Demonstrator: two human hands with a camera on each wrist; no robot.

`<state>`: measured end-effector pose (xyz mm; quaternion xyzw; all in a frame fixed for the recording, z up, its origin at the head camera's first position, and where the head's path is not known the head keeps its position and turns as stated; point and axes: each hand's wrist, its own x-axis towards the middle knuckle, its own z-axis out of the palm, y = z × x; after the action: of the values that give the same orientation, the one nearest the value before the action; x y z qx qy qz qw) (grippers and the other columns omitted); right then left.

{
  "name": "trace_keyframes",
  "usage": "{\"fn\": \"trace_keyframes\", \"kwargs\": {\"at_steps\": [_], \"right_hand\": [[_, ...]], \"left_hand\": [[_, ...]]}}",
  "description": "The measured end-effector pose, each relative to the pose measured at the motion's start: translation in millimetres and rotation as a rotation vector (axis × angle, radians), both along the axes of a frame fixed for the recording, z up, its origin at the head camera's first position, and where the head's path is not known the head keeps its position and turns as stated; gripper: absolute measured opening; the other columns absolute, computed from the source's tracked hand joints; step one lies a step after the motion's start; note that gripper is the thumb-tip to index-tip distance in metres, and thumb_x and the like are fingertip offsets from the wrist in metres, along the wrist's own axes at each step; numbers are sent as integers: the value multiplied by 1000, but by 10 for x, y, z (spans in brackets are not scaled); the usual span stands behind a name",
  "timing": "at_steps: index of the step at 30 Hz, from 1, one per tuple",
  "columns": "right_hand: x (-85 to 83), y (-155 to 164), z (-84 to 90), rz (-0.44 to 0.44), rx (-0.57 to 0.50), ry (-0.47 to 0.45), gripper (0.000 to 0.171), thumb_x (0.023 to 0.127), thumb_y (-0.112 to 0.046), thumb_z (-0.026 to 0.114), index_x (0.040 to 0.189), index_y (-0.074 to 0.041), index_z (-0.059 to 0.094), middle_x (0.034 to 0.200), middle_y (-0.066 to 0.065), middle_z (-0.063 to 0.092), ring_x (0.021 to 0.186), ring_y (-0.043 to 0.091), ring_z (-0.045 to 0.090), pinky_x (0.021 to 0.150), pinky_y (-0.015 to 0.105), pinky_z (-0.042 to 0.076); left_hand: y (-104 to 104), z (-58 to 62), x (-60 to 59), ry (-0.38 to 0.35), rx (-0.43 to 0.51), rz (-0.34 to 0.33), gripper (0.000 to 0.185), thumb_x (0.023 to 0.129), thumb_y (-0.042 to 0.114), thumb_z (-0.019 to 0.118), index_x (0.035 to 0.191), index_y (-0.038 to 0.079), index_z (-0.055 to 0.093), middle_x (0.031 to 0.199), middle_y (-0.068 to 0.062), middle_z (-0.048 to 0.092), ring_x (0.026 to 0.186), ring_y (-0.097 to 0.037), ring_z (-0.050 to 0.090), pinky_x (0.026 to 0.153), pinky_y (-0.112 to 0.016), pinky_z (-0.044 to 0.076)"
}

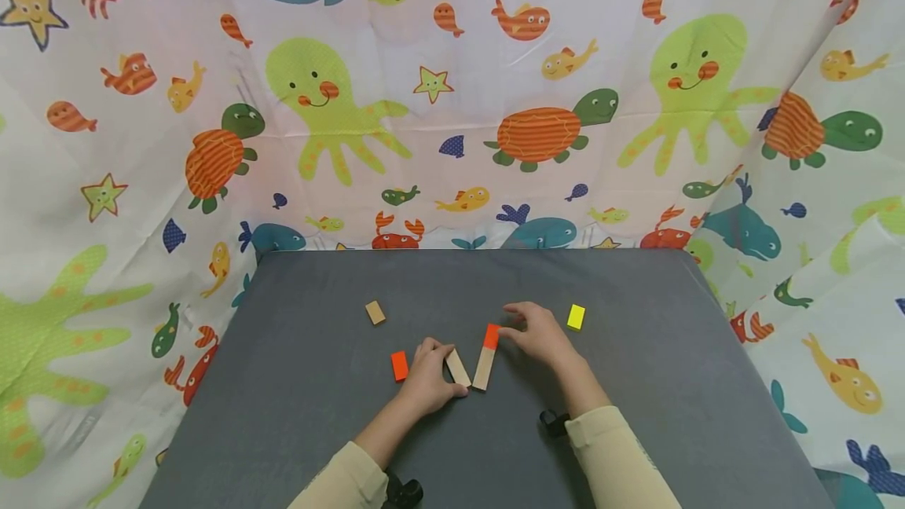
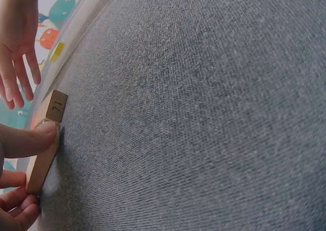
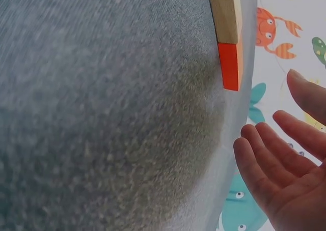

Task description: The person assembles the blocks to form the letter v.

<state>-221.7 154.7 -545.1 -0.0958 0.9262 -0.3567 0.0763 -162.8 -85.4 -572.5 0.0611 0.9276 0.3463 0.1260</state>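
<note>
The short plain wooden block (image 1: pixel 457 368) is pinched edge-on by the left hand (image 1: pixel 426 378), thumb on one side and curled fingers on the other; a printed number is seen on its end in the left wrist view (image 2: pixel 57 107). It lies slanted on the table, its long axis running from near-right to far-left, approx. mirrored against the long wooden bar with an orange far end (image 1: pixel 485 358), so the two near ends almost meet in a V. Whether they actually touch can't be told.

The right hand (image 1: pixel 539 331) is held just right of the bar's orange tip, fingers straight and relaxed, nothing gripped; in the right wrist view a small gap is seen btw. fingertips (image 3: pixel 265 154) and orange end (image 3: pixel 230 65). So the bar lies left of the right hand, and that hand is the nearer one to it; the left hand is nearer the short block.

Other pieces, well apart: a small orange block (image 1: pixel 399 365) just left of the left hand, a small tan block (image 1: pixel 375 312) farther back, a yellow block (image 1: pixel 576 316) right of the right hand.

Surface: grey fabric-covered table (image 1: pixel 636 415), flat. Room: sea-creature print sheets (image 1: pixel 452 100) hung on three sides.
</note>
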Motion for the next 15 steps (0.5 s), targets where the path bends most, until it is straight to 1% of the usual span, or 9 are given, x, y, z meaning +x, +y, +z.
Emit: {"fn": "trace_keyframes", "kwargs": {"at_steps": [8,15], "right_hand": [[7,37,2,-28,-1,-23,51,91,-27,77,136,-6,63,136,16,61,117,33,63,98,53,50],[1,60,2,-28,12,-36,53,90,-28,77,136,-7,63,136,16,61,117,33,63,99,53,49]], "left_hand": [[-3,4,0,5,-1,-1,82,68,25,95,139,4,59,120,-5,51,113,-23,48,98,-43,48],[-4,9,-4,-5,0,-1,82,69,24,95,139,3,59,119,-5,51,113,-23,47,98,-44,47]]}}
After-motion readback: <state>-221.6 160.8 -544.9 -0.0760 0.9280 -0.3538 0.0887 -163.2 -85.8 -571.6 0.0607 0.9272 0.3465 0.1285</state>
